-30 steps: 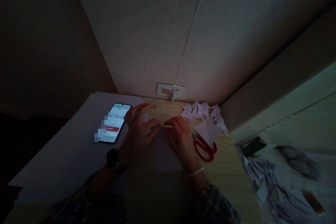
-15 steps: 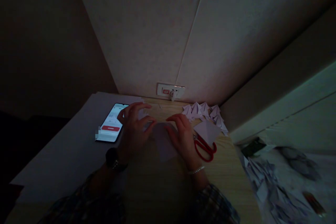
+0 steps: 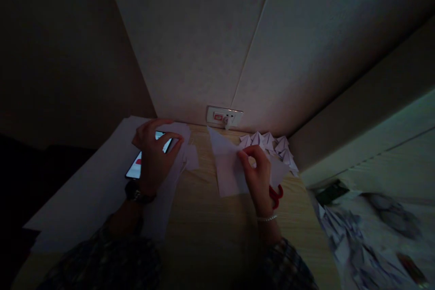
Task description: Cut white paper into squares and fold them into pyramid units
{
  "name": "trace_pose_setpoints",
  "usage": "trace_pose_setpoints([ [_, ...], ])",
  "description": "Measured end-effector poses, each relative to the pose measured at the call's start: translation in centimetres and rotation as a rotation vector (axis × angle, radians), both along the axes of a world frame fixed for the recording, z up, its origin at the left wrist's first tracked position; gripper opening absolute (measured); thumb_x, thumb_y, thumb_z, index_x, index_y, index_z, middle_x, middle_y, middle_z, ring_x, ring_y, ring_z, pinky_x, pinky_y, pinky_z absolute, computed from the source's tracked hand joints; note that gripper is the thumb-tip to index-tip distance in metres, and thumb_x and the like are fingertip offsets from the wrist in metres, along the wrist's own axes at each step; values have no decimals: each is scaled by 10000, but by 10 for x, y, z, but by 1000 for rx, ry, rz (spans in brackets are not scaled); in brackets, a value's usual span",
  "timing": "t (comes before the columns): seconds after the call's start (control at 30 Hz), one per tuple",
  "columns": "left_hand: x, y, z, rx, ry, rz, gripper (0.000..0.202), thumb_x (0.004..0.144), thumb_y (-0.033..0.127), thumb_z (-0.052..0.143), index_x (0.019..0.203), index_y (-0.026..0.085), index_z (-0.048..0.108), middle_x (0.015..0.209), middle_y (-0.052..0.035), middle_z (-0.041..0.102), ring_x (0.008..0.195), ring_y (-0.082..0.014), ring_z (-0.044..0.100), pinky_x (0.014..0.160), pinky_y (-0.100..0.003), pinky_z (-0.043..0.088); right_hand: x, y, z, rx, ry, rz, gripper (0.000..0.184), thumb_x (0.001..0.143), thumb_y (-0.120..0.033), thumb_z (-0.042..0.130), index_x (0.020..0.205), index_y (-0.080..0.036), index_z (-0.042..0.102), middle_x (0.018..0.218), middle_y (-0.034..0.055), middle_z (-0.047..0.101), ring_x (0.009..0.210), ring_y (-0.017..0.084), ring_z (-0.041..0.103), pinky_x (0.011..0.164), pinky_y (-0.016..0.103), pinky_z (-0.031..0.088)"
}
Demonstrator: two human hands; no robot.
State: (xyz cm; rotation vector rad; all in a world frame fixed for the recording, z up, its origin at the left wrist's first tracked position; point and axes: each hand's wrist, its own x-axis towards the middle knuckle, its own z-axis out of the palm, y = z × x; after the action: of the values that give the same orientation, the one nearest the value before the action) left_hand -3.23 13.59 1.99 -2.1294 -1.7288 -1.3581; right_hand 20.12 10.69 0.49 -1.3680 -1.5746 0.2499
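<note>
My right hand (image 3: pixel 257 174) pinches the right side of a white sheet of paper (image 3: pixel 228 170) between thumb and fingers. The sheet is partly unfolded, with one pointed flap standing up at its far left corner. My left hand (image 3: pixel 154 156) is over the phone (image 3: pixel 134 170), thumb and forefinger tips together; whether a bit of paper is between them I cannot make out. Just right of those fingertips lies a small paper piece (image 3: pixel 192 158). Red-handled scissors (image 3: pixel 276 195) lie partly hidden behind my right hand.
Large white sheets (image 3: pixel 84 195) cover the table's left side. Folded paper triangles (image 3: pixel 258 139) stand along the back right, by another paper piece (image 3: pixel 279 170). A socket with a plug (image 3: pixel 224 118) is on the wall behind. Folded papers (image 3: pixel 343 240) lie below the table's right edge.
My hands have moved apart. The left hand has gone left over the phone; the right has shifted right with the paper, which has opened wider and covers more of the scissors.
</note>
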Motion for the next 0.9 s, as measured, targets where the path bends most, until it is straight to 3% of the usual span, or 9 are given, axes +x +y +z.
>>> trace_pose_setpoints([
  [0.1,9,-4,-1,12,-54,-81,152,834,305,627,938,210,685,1133,-95,620,1127,-301,532,977,-471,410,-13,-2,-1,-46,15,85,154,873,-252,565,727,-215,533,700,-5,585,687,175,567,641,280,439],
  [0.2,19,-12,-3,48,74,-174,302,798,343,682,1077,230,661,1242,-112,570,1189,-326,486,1012,-491,349,-26,-5,-2,-49,-12,175,155,866,-218,569,715,-218,537,717,0,591,705,175,565,661,284,442],
  [0.3,27,-19,-4,48,221,-279,94,828,307,662,878,240,707,1267,-103,579,1214,-339,459,1009,-537,296,-31,-7,-1,-28,-57,231,162,876,-180,543,718,-216,541,738,19,586,738,190,554,682,301,434],
  [0.37,31,-22,-4,22,233,-312,103,842,266,648,760,224,695,1231,-101,614,1207,-331,470,1009,-555,279,-33,-8,-1,-5,-124,262,161,893,-173,526,738,-210,551,757,37,585,765,203,552,696,312,434],
  [0.6,30,-21,-5,32,229,-337,129,845,237,641,733,234,705,1192,-89,648,1178,-316,490,1003,-555,281,-28,-7,-4,31,-285,288,152,915,-194,520,775,-209,579,786,53,595,777,216,543,707,337,428],
  [0.73,12,-9,-6,121,267,-301,113,825,216,663,718,236,694,1091,-70,686,1101,-297,534,976,-520,316,-13,-3,-3,5,-142,325,141,886,-178,552,756,-218,587,782,44,601,787,216,551,722,339,424],
  [0.9,-3,2,-5,123,92,-202,78,789,231,697,712,238,710,1027,-69,691,1068,-307,547,974,-513,322,-5,-1,1,-22,24,274,151,838,-173,592,693,-211,574,736,19,588,738,192,551,690,308,422],
])
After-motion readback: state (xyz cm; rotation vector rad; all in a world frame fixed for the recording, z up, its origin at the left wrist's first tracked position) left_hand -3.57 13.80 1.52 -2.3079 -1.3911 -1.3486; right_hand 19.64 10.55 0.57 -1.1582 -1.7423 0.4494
